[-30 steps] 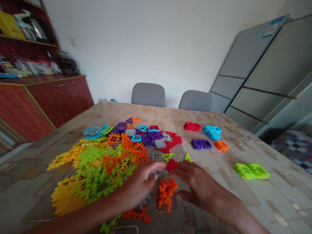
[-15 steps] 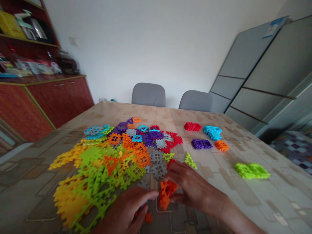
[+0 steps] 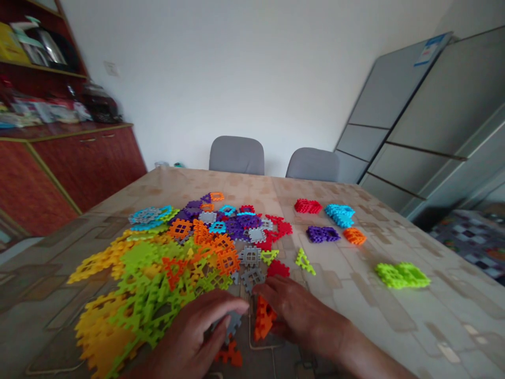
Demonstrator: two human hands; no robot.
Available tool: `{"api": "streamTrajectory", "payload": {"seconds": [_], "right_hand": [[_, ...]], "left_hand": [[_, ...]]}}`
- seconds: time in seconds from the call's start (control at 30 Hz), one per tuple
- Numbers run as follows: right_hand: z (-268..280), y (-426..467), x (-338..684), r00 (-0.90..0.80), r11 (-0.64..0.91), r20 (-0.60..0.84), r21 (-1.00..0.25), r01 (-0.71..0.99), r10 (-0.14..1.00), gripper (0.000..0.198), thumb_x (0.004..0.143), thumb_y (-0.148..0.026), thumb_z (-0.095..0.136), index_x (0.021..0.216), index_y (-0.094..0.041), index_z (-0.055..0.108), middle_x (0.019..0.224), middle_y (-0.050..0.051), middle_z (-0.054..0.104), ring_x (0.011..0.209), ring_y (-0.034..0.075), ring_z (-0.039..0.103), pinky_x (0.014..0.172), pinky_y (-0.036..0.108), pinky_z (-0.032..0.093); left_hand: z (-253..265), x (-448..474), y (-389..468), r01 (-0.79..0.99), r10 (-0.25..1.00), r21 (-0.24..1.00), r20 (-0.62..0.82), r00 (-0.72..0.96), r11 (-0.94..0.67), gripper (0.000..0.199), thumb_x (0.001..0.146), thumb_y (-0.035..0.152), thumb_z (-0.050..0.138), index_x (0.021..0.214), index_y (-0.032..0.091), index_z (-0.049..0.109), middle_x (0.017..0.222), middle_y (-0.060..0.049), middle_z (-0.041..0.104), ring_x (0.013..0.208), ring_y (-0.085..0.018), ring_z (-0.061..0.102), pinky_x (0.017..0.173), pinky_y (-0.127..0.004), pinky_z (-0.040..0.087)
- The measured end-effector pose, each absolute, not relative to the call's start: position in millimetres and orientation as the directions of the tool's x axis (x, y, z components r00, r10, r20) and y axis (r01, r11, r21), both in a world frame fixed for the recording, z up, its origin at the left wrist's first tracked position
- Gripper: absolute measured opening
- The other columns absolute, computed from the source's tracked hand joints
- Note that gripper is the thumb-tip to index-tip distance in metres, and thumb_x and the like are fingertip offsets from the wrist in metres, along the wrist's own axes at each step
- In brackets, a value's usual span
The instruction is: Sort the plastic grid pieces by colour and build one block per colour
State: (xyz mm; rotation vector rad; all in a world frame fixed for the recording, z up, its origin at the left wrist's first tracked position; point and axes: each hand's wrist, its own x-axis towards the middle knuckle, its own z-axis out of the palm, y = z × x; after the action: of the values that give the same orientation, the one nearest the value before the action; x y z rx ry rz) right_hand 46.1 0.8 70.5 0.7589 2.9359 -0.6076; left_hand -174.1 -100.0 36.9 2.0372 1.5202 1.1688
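Observation:
My right hand (image 3: 294, 302) is closed on a small stack of orange interlocking plastic pieces (image 3: 263, 318), held on edge at the tabletop. Close by on the left is my left hand (image 3: 201, 326), fingers curved, with thumb and index finger apart. A grey notched piece (image 3: 234, 323) shows in the gap between them. Under the left thumb, an orange triangular piece (image 3: 232, 356) lies on the table, partly covered. Just past my right knuckles is a red piece (image 3: 278, 268). Grey window-shaped pieces (image 3: 252, 279) lie beyond my fingertips.
A mixed heap of yellow, lime (image 3: 158, 295), orange and purple pieces spreads over the left and middle of the table (image 3: 335, 326). At the right sit sorted groups: red (image 3: 307, 206), blue (image 3: 339, 213), purple (image 3: 323, 234), orange (image 3: 354, 236) and lime (image 3: 402, 275). Two grey chairs (image 3: 236, 155) stand behind.
The view has shifted slightly. Near my left hand, more of the orange triangle and a grey piece now show. My right hand keeps the orange stack, and the red piece is more exposed.

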Motion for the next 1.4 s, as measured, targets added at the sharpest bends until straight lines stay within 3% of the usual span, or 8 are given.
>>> {"api": "streamTrajectory", "payload": {"seconds": [0.3, 0.53, 0.67, 0.8, 0.9, 1.03, 1.17, 1.4], "right_hand": [[64.6, 10.1, 42.5, -0.913, 0.816, -0.104, -0.416, 0.4, 0.394, 0.041, 0.076, -0.018, 0.079, 0.114, -0.017, 0.063, 0.111, 0.008, 0.069, 0.099, 0.023, 0.064, 0.081, 0.029, 0.05], [64.5, 19.7, 55.1, -0.934, 0.817, -0.097, -0.46, 0.348, 0.343, 0.041, 0.074, -0.01, 0.081, 0.109, -0.018, 0.062, 0.11, 0.005, 0.068, 0.101, 0.022, 0.062, 0.084, 0.028, 0.048], [63.1, 21.9, 69.3, -0.937, 0.809, -0.104, -0.479, 0.34, 0.332, 0.03, 0.077, -0.01, 0.077, 0.1, -0.02, 0.061, 0.099, 0.002, 0.067, 0.095, 0.02, 0.061, 0.079, 0.028, 0.046], [64.2, 22.2, 77.5, -0.918, 0.792, -0.097, -0.476, 0.382, 0.384, 0.034, 0.075, -0.015, 0.081, 0.102, -0.021, 0.062, 0.101, 0.002, 0.068, 0.095, 0.021, 0.062, 0.083, 0.031, 0.046], [66.0, 22.9, 81.5, -0.898, 0.778, -0.08, -0.471, 0.416, 0.432, 0.044, 0.074, -0.02, 0.085, 0.112, -0.021, 0.063, 0.11, 0.005, 0.069, 0.103, 0.025, 0.062, 0.09, 0.034, 0.046], [65.2, 25.2, 83.4, -0.911, 0.787, -0.086, -0.477, 0.392, 0.402, 0.029, 0.078, -0.022, 0.083, 0.102, -0.02, 0.067, 0.108, 0.005, 0.069, 0.1, 0.023, 0.063, 0.085, 0.031, 0.047], [60.1, 27.9, 82.6, -0.928, 0.813, -0.069, -0.463, 0.354, 0.365, 0.017, 0.081, -0.017, 0.078, 0.094, -0.018, 0.067, 0.1, 0.004, 0.07, 0.095, 0.022, 0.064, 0.083, 0.03, 0.048], [56.6, 35.3, 83.2, -0.96, 0.828, -0.039, -0.497, 0.259, 0.277, 0.013, 0.085, -0.014, 0.073, 0.096, -0.017, 0.067, 0.098, 0.005, 0.071, 0.088, 0.018, 0.064, 0.077, 0.027, 0.049]], "left_hand": [[51.9, -169.6, -89.5, 0.547, 0.882, 0.707, 0.451, 0.139, -0.448, 0.031, 0.09, 0.014, 0.052, 0.098, 0.031, 0.076, 0.091, 0.005, 0.08, 0.082, -0.012, 0.076, 0.078, -0.012, 0.056], [46.2, -161.0, -81.9, 0.516, 0.859, 0.694, 0.472, 0.2, -0.502, 0.035, 0.09, 0.01, 0.049, 0.103, 0.033, 0.072, 0.095, 0.007, 0.078, 0.087, -0.008, 0.074, 0.081, -0.012, 0.053], [33.2, -152.1, -83.6, 0.542, 0.895, 0.712, 0.352, 0.274, -0.446, 0.037, 0.087, 0.008, 0.048, 0.106, 0.032, 0.069, 0.101, 0.007, 0.076, 0.093, -0.011, 0.073, 0.084, -0.017, 0.054], [28.6, -139.1, -84.1, 0.691, 0.942, 0.671, 0.035, 0.334, -0.27, 0.047, 0.07, 0.005, 0.063, 0.111, 0.028, 0.064, 0.112, 0.002, 0.073, 0.1, -0.02, 0.07, 0.086, -0.026, 0.053], [40.3, -130.2, -80.9, 0.766, 0.928, 0.616, -0.149, 0.341, -0.183, 0.046, 0.067, 0.003, 0.068, 0.107, 0.024, 0.063, 0.115, -0.001, 0.071, 0.106, -0.023, 0.066, 0.091, -0.03, 0.051], [57.0, -121.8, -75.0, 0.818, 0.92, 0.546, -0.201, 0.337, -0.181, 0.046, 0.067, 0.006, 0.074, 0.108, 0.023, 0.061, 0.123, -0.003, 0.068, 0.115, -0.026, 0.06, 0.1, -0.035, 0.045], [56.3, -117.8, -68.3, 0.85, 0.915, 0.502, -0.247, 0.32, -0.162, 0.043, 0.065, 0.008, 0.074, 0.102, 0.023, 0.059, 0.117, -0.003, 0.068, 0.108, -0.026, 0.061, 0.094, -0.035, 0.046], [47.1, -116.7, -57.0, 0.829, 0.916, 0.551, -0.278, 0.289, -0.094, 0.044, 0.064, 0.009, 0.073, 0.103, 0.022, 0.059, 0.117, -0.005, 0.066, 0.11, -0.026, 0.06, 0.095, -0.034, 0.044]]}}
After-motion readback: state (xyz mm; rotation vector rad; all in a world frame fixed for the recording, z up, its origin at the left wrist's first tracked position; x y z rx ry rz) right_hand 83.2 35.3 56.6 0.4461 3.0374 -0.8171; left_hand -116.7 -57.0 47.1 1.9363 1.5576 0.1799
